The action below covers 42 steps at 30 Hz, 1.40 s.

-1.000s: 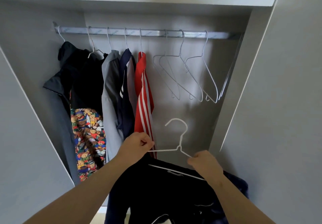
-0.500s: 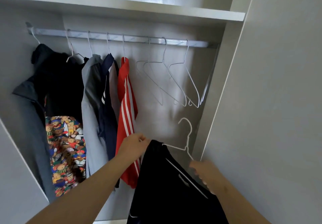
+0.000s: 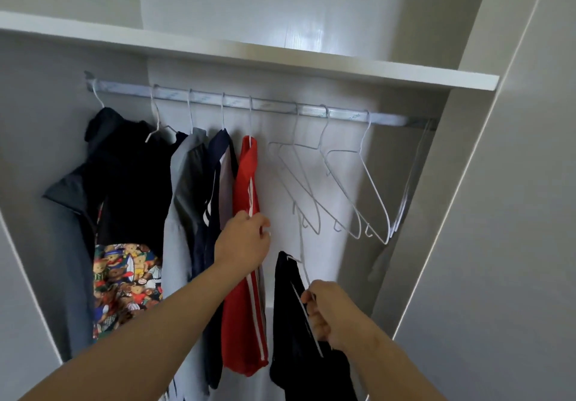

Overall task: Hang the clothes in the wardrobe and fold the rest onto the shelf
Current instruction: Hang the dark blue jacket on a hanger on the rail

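Low in the centre right of the frame, the right hand (image 3: 330,313) has its fingers curled tight round a white wire hanger (image 3: 301,241) carrying a dark garment (image 3: 288,307), well below the rail (image 3: 280,106). At centre, the left hand (image 3: 246,241) lays bent fingers against the red striped top (image 3: 246,176); whether they pinch it I cannot tell.

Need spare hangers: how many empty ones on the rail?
3, side by side right of the red garment: left hanger, middle hanger, right hanger. Edge-on wires at far right may be more.
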Motion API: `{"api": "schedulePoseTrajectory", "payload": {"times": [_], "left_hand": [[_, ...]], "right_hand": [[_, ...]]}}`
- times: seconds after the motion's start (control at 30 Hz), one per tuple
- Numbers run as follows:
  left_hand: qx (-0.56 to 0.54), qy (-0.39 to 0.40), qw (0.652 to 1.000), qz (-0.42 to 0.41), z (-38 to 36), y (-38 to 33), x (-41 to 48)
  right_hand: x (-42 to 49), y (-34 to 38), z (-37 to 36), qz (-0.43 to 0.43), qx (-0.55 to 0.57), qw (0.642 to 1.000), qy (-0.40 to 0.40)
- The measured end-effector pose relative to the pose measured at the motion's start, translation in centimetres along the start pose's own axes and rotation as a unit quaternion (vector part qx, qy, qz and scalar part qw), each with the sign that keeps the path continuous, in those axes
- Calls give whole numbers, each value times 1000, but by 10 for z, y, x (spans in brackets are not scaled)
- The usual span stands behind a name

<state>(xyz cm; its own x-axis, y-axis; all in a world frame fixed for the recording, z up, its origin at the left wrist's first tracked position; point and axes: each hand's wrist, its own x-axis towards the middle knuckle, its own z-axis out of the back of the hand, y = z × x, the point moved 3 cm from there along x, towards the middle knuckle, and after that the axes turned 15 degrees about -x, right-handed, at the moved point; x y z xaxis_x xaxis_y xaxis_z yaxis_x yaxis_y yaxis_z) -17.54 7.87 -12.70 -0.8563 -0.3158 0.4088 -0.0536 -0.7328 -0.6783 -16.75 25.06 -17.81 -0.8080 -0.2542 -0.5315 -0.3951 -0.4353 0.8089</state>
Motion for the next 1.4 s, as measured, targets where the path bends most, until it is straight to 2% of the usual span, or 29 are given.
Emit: {"api": "schedulePoseTrajectory", "payload": {"times": [0.2,0.47,0.67,0.77,0.9,1.13,1.4], "left_hand": [[78,-46,991,-102,18,2,78],[57,-15,995,-84,40,24,170],[2,48,997,-52,45,44,204],[-63,70,995,-36,41,55,212],[-97,73,992,-26,37,66,217],[-137,37,990,-20,30,79,214],[-244,32,968,52,23,72,184]], "right_hand": [[37,87,-7,56,52,997,-4],[78,220,-11,138,83,987,-25],[118,278,-18,146,108,982,-42],[140,290,-23,138,107,983,-56],[164,290,-31,120,98,986,-68],[182,284,-40,107,94,987,-74],[166,255,-26,180,-17,971,-159]]}}
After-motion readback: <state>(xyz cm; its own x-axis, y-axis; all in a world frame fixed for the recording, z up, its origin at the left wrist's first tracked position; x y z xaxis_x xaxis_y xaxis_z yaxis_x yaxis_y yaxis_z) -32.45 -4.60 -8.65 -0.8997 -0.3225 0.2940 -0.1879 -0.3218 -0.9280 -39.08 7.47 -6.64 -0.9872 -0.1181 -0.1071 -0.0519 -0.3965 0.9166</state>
